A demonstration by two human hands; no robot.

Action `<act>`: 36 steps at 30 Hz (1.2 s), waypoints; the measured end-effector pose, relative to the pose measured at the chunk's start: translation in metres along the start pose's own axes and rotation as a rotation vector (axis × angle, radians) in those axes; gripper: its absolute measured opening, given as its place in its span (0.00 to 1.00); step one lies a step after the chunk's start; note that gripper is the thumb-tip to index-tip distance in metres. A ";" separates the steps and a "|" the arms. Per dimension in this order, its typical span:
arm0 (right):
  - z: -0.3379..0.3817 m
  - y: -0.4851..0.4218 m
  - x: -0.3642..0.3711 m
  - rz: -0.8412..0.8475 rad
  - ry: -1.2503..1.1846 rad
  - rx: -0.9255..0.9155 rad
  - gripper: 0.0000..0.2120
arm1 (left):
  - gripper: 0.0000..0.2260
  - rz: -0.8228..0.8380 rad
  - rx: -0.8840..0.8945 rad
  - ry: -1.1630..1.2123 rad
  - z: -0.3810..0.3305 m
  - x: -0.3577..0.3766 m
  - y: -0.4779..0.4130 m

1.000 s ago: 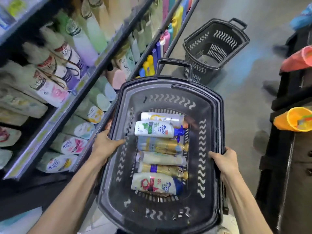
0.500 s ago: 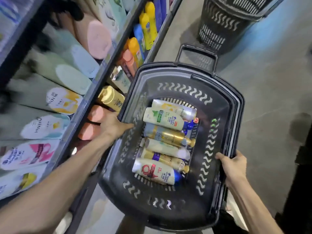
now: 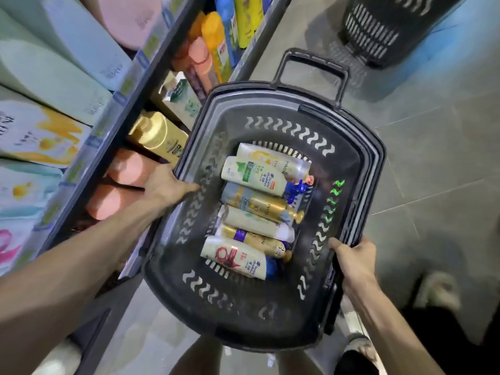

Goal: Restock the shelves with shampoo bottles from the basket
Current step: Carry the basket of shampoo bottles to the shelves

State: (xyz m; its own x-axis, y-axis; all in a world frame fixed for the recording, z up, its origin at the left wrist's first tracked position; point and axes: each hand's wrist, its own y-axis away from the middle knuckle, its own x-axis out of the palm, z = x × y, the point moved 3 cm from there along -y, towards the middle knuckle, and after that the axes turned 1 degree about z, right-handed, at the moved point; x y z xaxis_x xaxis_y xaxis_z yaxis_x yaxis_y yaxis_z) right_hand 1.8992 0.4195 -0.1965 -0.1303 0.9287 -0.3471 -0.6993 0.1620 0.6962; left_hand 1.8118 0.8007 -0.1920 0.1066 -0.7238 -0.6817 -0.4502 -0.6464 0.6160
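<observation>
A black plastic basket [image 3: 359, 158] hangs low between my hands beside the shelves. Several shampoo bottles lie side by side on its floor, among them a white one with a blue cap [image 3: 257, 177], a gold one [image 3: 262, 205] and a white one with a red mark [image 3: 238, 257]. My left hand [image 3: 167, 185] grips the basket's left rim, fingers curled over the edge. My right hand [image 3: 354, 255] grips the right rim near the front corner. The basket's pull handle [image 3: 313, 69] sticks out at the far end.
Shelves [image 3: 127, 85] run along the left, packed with bottles: a gold one [image 3: 157, 136], orange-pink caps [image 3: 124, 169], yellow and blue ones further back. A second black basket [image 3: 389, 31] stands on the grey tiled floor ahead. My feet show below right.
The view has tipped further down and closer to the lower shelves. The basket has sunk lower, still held by both hands on the same rims. The bottles inside have not shifted.
</observation>
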 end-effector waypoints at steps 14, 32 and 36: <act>-0.005 0.012 0.024 0.007 0.065 -0.003 0.12 | 0.25 0.041 0.015 -0.038 -0.017 -0.024 -0.027; 0.008 0.039 0.033 -0.067 0.042 0.152 0.25 | 0.38 0.190 0.210 -0.319 -0.024 -0.047 0.009; 0.020 0.076 0.025 -0.306 0.307 -0.034 0.33 | 0.39 0.032 0.411 -0.555 -0.026 -0.055 0.043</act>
State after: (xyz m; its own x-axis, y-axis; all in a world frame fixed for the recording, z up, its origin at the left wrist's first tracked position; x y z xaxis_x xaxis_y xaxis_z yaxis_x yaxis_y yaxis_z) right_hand 1.8568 0.4616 -0.1401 -0.1126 0.6967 -0.7085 -0.7600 0.3989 0.5131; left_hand 1.8098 0.8068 -0.1176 -0.3325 -0.4395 -0.8345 -0.7566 -0.4039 0.5142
